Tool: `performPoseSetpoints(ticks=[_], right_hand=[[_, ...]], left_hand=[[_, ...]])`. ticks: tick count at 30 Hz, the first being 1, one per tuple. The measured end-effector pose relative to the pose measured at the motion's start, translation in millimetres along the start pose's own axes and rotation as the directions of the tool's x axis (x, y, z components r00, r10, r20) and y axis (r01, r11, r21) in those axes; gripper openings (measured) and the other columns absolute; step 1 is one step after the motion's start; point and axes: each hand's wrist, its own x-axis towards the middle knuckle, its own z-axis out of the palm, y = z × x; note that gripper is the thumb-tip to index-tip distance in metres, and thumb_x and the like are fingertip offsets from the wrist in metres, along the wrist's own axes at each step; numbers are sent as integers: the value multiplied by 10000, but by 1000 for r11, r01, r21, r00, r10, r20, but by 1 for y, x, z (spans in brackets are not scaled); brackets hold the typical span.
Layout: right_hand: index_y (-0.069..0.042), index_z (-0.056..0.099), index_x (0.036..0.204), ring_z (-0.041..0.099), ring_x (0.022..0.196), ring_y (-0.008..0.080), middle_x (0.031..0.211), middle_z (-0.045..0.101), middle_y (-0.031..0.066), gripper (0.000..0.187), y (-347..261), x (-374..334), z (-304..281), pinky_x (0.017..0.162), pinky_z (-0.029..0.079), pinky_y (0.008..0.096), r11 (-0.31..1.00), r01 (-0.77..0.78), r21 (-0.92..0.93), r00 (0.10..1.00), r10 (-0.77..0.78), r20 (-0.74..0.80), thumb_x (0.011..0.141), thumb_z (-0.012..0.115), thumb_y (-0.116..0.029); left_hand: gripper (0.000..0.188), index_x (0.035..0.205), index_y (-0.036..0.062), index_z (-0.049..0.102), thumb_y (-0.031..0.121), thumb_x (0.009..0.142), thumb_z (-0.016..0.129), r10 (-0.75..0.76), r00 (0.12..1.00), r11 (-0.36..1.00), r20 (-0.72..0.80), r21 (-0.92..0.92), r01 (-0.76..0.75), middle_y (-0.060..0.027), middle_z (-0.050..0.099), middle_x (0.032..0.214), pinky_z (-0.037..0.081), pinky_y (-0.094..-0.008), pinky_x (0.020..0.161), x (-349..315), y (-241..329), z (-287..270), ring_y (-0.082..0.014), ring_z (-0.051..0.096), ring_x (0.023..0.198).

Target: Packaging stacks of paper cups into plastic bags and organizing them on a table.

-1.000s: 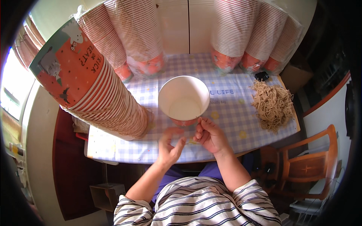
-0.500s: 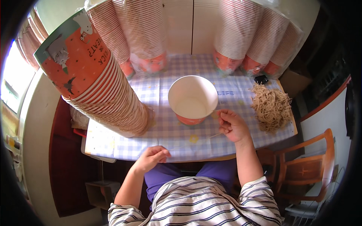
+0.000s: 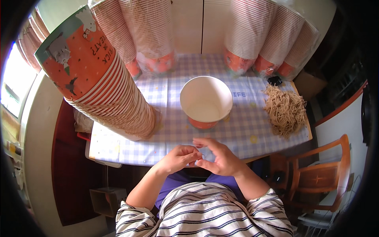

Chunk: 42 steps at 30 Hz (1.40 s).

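A paper bucket (image 3: 205,98), white inside and orange outside, stands upright on the table with its mouth up. Just in front of it, at the table's near edge, my two hands meet. My left hand (image 3: 182,158) is closed in a pinch, and whatever sits between its fingertips is too small to make out. Around those fingertips my right hand (image 3: 219,158) is open, index finger and thumb apart. Neither hand touches the bucket. To the left leans a tall nested stack of paper buckets (image 3: 114,87), orange and green with Halloween figures, with tan cords along its lower part.
A heap of tan cords (image 3: 285,112) lies at the table's right end, beside a small black object (image 3: 274,80). Plastic-wrapped bucket stacks (image 3: 250,35) line the back. The table has a blue checked cloth (image 3: 173,138); a wooden chair (image 3: 316,177) stands at right.
My right hand has moved from the bucket's right side, down and left, to my left hand, and its fingers have spread. My left hand has moved right. The bucket appears slightly farther right.
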Motion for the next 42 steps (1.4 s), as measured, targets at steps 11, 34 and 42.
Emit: performPoseSetpoints(ticks=[11,34,42], right_hand=[[-27,653,894,593,644,213,742,597,74,119,19,-2,-3,558,462,300,972,103,-214,980,-136,-146,785,686,3],[-14,512,1200,503,688,44,914,582,-6,344,25,-13,-4,628,462,217,800,-354,484,932,257,257,864,577,15],[-34,614,888,557,653,128,806,582,43,142,13,-7,-3,588,454,253,999,-24,-46,1000,25,18,773,666,32]], left_hand=[[420,1087,-7,614,374,967,483,-187,981,925,60,-327,196,-94,656,883,490,-281,776,-2,-1,-10,-155,628,840],[202,948,-7,654,182,936,583,10,998,993,-58,114,-3,31,557,686,387,-206,549,-13,4,6,-54,441,602],[182,935,-20,653,156,917,607,26,994,977,-105,213,-3,18,567,673,414,-211,559,-16,8,3,-47,479,623]])
